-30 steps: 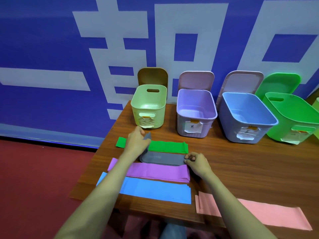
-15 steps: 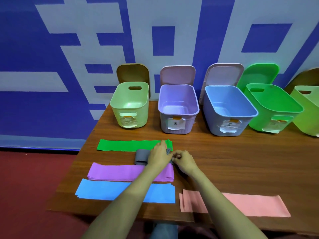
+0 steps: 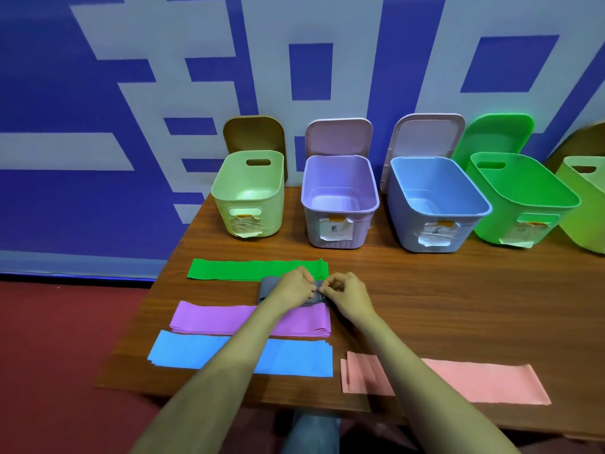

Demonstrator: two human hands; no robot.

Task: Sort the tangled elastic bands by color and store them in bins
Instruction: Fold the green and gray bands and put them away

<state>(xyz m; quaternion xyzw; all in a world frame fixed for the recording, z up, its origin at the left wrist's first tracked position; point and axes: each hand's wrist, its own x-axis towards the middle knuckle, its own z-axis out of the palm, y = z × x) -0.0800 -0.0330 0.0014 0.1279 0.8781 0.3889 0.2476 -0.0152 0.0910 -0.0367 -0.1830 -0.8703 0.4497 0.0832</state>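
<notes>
A folded grey band [image 3: 268, 287] lies between the green band stack [image 3: 248, 269] and the purple band stack [image 3: 222, 317]. My left hand [image 3: 293, 288] presses on its right half, and my right hand [image 3: 348, 294] pinches its right end; both grip the grey band. A blue band stack [image 3: 190, 350] lies at the front left, and a pink band [image 3: 474, 381] at the front right. Behind them stand open bins: pale green [image 3: 248, 194], purple [image 3: 339, 204], blue [image 3: 435, 204] and bright green [image 3: 523, 198].
The wooden table [image 3: 458, 299] ends at its left edge near the green band and at the front edge below the pink band. A yellow-green bin [image 3: 586, 204] is cut off at the far right. Lids lean on the blue and white wall behind the bins.
My left hand has carried the grey band's left end over to the right, folding the band in half; both hands now meet at its right end. The view has shifted right.
</notes>
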